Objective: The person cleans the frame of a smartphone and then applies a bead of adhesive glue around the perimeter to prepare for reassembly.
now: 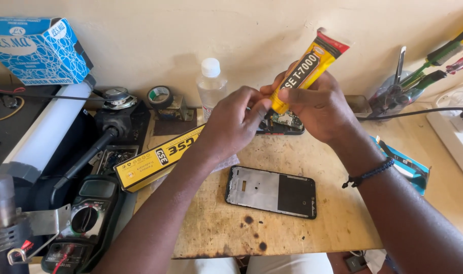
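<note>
Wooden worktop [292, 223], scorched in spots near the front edge, carries everything; it sits against a cream wall [241, 30]. White tube-like roll [48, 127] lies slanted at far left under a blue patterned box [36, 48], parked out of the working zone. Long yellow carton [157, 157] lies flat just left of centre, partly under the left forearm, likely the tube's packaging set aside. Multimeter [86, 218] sits at the lower left, off the board, probes coiled by it. Phone frame [271, 191] lies flat, inner side up, in the middle of the board directly below the hands, apart from them, open face exposed. Clear bottle [211, 86] with white cap stands upright at the wall, behind the hands. Cup of screwdrivers and tweezers [409, 86] stands at right, handles up for easy grab. Right hand [320, 109] is closed around the lower body of the yellow glue tube [305, 71], holding it tilted, crimped red end up to the right, nozzle end down toward the left. Left hand [236, 122] has fingers pinched at that nozzle end, seemingly on the cap; cap itself hidden by fingertips. Small circuit board part [284, 122] lies on the table behind the hands, half covered. Tape roll [159, 95] by the wall.
</note>
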